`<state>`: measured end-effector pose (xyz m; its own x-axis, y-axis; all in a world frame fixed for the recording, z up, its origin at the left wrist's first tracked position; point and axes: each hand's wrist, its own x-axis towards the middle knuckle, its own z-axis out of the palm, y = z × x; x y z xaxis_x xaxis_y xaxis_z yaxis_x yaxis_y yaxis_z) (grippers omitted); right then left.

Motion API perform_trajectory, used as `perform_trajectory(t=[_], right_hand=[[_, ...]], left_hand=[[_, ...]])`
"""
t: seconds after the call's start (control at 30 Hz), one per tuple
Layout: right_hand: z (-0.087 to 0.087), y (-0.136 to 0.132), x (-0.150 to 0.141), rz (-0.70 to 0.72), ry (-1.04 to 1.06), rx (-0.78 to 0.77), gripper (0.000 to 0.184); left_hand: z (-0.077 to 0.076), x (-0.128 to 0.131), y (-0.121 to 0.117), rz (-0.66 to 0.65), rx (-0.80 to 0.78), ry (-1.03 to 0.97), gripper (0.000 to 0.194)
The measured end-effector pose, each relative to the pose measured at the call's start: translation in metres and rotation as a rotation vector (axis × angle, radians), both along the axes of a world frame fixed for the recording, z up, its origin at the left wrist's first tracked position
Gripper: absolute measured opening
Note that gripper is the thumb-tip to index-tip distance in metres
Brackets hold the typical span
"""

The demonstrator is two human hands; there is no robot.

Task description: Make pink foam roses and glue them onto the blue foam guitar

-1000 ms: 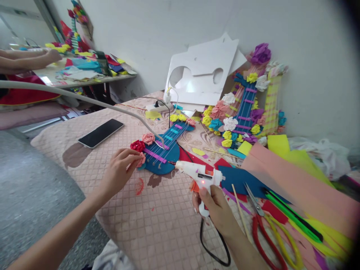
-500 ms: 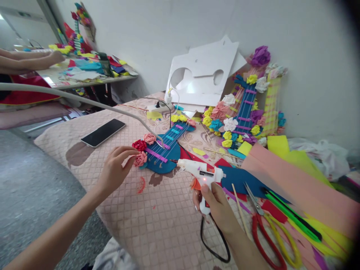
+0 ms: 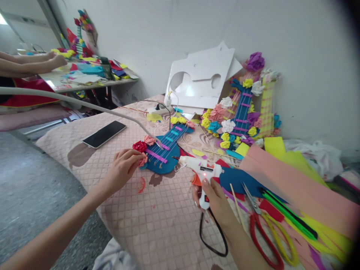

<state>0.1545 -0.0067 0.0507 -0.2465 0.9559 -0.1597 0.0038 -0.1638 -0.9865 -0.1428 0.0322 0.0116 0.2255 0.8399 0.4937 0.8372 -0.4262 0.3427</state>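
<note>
A blue paper guitar (image 3: 165,167) with purple and turquoise strips and white strings lies on the quilted cloth. At its lower left edge, my left hand (image 3: 122,170) has its fingertips closed on a pink paper flower (image 3: 143,160). A red paper flower (image 3: 140,146) and another pink flower (image 3: 149,140) sit just above. My right hand (image 3: 212,197) grips a white hot glue gun (image 3: 199,167), its lit indicator showing. The nozzle points left, near the guitar's right edge. Something orange (image 3: 196,180) shows by the right fingers, partly hidden.
A phone (image 3: 104,134) lies at left; a pale curved tube (image 3: 112,112) crosses above the cloth. Scissors (image 3: 260,221), a green cutter (image 3: 289,213) and coloured paper (image 3: 295,180) lie at right. Decorated guitars (image 3: 243,108) and white boards (image 3: 197,82) lean on the wall. Another person's arms (image 3: 33,63) reach over a far table.
My left hand has moved slightly right and its fingers have closed onto the pink flower. My right hand still holds the glue gun in nearly the same place. The view has shifted slightly.
</note>
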Motion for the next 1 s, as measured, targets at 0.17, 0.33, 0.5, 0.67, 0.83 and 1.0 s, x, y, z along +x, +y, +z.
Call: perform_trajectory(t=[0.17, 0.33, 0.5, 0.67, 0.83, 1.0], right_hand=[[-0.003, -0.001, -0.003, -0.017, 0.075, 0.019, 0.045], [0.004, -0.003, -0.016, 0.096, -0.094, 0.093, 0.041], [0.006, 0.005, -0.046, 0.174, -0.253, 0.179, 0.035], [-0.006, 0.021, -0.071, 0.157, -0.333, 0.266, 0.031], [-0.012, 0.032, -0.082, 0.141, -0.408, 0.269, 0.032], [-0.016, 0.037, -0.087, 0.143, -0.418, 0.278, 0.030]], left_hand=[[0.003, -0.003, -0.005, 0.053, 0.075, -0.100, 0.019], [-0.005, -0.005, -0.004, 0.107, 0.033, -0.083, 0.027], [-0.015, -0.005, -0.001, 0.126, -0.021, -0.074, 0.032], [-0.015, -0.001, 0.001, 0.121, -0.009, -0.143, 0.031], [-0.010, 0.003, -0.001, 0.135, -0.049, -0.180, 0.029], [-0.007, 0.004, -0.001, 0.128, -0.059, -0.194, 0.029]])
